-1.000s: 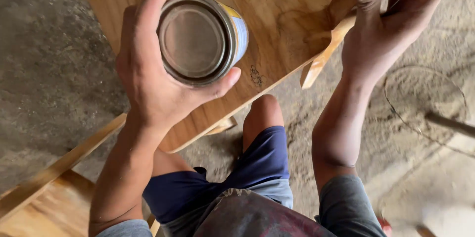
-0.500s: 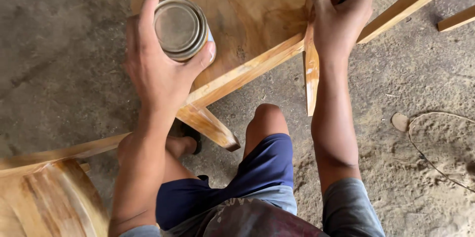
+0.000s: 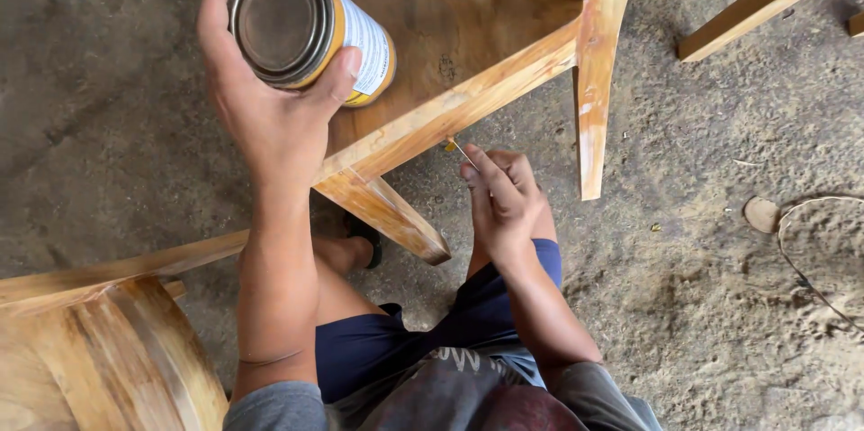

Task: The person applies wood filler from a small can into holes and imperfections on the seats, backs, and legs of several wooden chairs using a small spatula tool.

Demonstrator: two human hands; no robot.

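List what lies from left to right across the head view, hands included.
Wooden seat → left hand holding a metal can → right hand pinching a thin tool → upright chair leg → thin wire on the ground.

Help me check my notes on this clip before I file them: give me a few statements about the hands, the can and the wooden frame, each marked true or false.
1. The left hand holds a round metal can above the wooden frame. True.
2. The right hand is flat on the ground. False: it pinches a thin tool whose tip is at the frame's rail.
3. The can's metal end faces the camera. True.
4. The floor is tiled. False: it is rough, dusty ground.
5. The person wears long trousers. False: blue shorts, with bare lower legs showing.
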